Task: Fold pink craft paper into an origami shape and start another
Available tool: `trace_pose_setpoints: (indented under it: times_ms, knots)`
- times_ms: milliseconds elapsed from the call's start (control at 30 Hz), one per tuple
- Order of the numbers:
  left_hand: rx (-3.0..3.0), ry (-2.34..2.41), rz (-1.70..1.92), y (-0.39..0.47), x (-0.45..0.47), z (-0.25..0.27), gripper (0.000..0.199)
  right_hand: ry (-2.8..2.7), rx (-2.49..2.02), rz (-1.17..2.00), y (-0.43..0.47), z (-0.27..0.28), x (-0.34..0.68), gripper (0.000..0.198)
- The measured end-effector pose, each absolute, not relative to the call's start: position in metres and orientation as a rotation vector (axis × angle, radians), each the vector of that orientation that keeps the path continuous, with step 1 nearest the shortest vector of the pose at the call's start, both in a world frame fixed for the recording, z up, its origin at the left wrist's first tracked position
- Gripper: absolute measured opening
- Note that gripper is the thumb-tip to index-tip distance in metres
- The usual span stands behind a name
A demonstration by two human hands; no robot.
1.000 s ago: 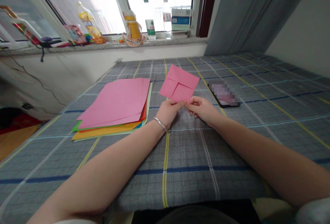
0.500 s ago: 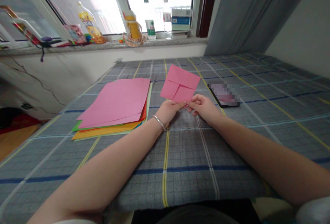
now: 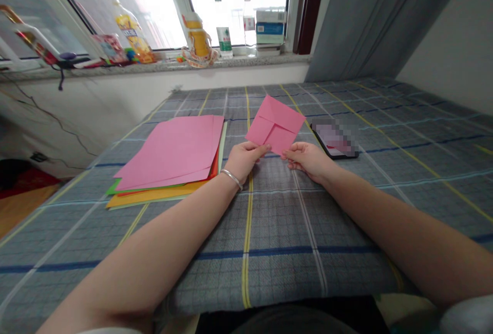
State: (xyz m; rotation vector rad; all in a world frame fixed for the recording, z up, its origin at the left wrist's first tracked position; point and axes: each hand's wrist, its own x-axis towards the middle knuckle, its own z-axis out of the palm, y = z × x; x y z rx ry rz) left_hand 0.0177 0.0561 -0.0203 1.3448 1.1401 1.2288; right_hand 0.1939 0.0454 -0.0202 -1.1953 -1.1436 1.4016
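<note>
A folded piece of pink paper [image 3: 276, 122] is tilted up above the bed-like checked surface, its creased flaps facing me. My left hand [image 3: 243, 158] pinches its lower left edge between thumb and fingers; a silver bangle circles that wrist. At the paper's lower right corner, my right hand [image 3: 306, 159] grips it with thumb and forefinger. To the left lies a stack of coloured paper [image 3: 173, 149], pink sheets on top, with green, orange and yellow edges showing below. The fingers behind the folded paper are partly hidden.
A phone [image 3: 335, 140] with a blurred screen lies right of my right hand. Grey checked cloth [image 3: 285, 221] covers the surface. On the windowsill [image 3: 162, 66] behind stand several bottles, a yellow cup [image 3: 199, 41] and boxes [image 3: 270, 28]. A grey curtain [image 3: 358, 21] hangs at the right.
The folded paper has shifted slightly right and turned. My left hand has slid left, away from my right hand, and now holds the paper's left lower edge.
</note>
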Motion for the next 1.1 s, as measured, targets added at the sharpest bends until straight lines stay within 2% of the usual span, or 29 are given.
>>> trace_pose_setpoints:
  times_ms: [233, 700, 967, 1033, 1100]
  knots:
    - [1.357, 1.034, 1.127, 0.059, 0.014, -0.017, 0.041, -1.195, -1.202, 1.373, 0.048, -0.023, 0.199, 0.019]
    - [1.236, 1.091, 1.148, 0.066, -0.005, -0.008, 0.038, -1.235, -1.224, 1.426, 0.052, -0.018, 0.21, 0.021]
    - [1.291, 1.19, 1.281, 0.077, -0.008, -0.016, 0.027, -1.364, -1.293, 1.233, 0.061, -0.027, 0.223, 0.022]
    - [1.379, 1.161, 1.324, 0.078, -0.007, -0.02, 0.037, -1.448, -1.266, 1.175, 0.062, -0.028, 0.223, 0.022]
    - [1.534, 1.083, 1.321, 0.077, -0.005, -0.022, 0.058, -1.54, -1.239, 1.107, 0.062, -0.028, 0.223, 0.022]
